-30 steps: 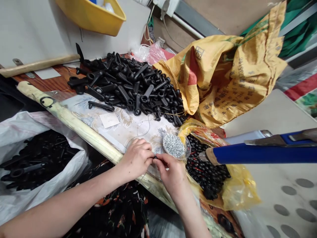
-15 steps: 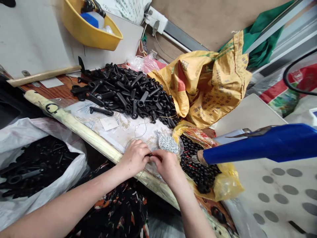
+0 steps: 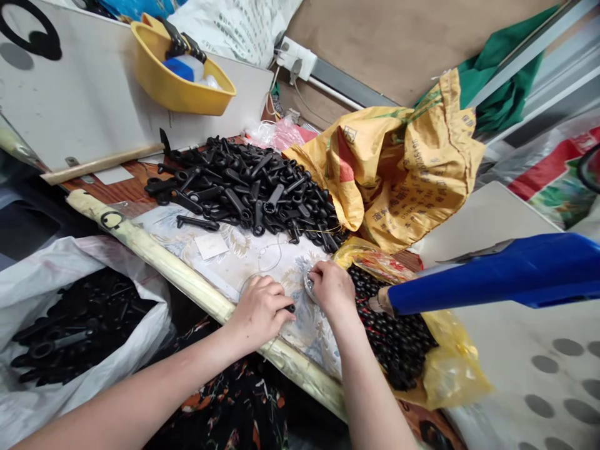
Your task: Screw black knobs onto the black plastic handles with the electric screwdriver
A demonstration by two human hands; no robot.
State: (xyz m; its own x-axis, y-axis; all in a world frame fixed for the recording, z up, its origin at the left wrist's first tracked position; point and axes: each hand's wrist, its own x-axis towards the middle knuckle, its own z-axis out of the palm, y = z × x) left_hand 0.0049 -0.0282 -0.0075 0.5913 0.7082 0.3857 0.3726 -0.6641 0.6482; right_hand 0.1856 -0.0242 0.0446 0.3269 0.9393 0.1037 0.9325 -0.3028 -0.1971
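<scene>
My left hand (image 3: 265, 312) is closed on a small black plastic part, whose round end (image 3: 290, 308) sticks out past the fingertips. It hovers low over the patterned cloth by the front edge. My right hand (image 3: 332, 286) reaches down into a small round dish of silver screws (image 3: 309, 284), with thumb and fingers pinched together. The hand covers most of the dish, and what the fingertips grasp is hidden. Just right of that hand, a yellow plastic bag (image 3: 457, 369) lies open, full of small round black pieces (image 3: 398, 350). A heap of black plastic handles (image 3: 248, 181) lies beyond both hands.
A blue power tool (image 3: 473, 275) juts in from the right above the yellow bag. Behind it slumps an orange woven sack (image 3: 417, 169). A padded bar (image 3: 164, 244) runs along the front edge. At left, a white sack (image 3: 154, 325) holds black parts. A yellow bin (image 3: 187, 94) hangs behind.
My two hands were together at the black part; now they are apart. My right hand has moved right and away to the screw dish, while my left keeps the part. The view has shifted slightly.
</scene>
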